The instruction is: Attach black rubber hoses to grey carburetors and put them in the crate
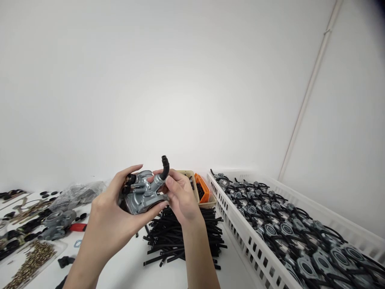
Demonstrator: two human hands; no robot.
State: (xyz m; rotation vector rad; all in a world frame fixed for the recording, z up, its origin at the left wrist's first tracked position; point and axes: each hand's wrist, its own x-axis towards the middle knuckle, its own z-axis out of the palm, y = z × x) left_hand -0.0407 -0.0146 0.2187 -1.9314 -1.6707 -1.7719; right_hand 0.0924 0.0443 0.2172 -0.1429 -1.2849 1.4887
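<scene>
A grey metal carburetor (143, 196) is held up above the table between both hands. My left hand (112, 216) wraps round its left side and underside, the thumb stretched along the lower edge. My right hand (180, 196) grips its right side by the black rubber elbow (165, 168), which points upward from the carburetor's top. The right fingertips are partly hidden behind the metal body. Below the hands lies a pile of short black hoses (168, 241) on the white table (129, 265).
A white crate (249, 237) full of carburetors with black hoses stands at the right. Behind the hose pile is an orange basket (202, 188). At left are another carburetor (57, 222), a red-handled tool (77, 227), a tray of brass parts (33, 261) and plastic bags (78, 194).
</scene>
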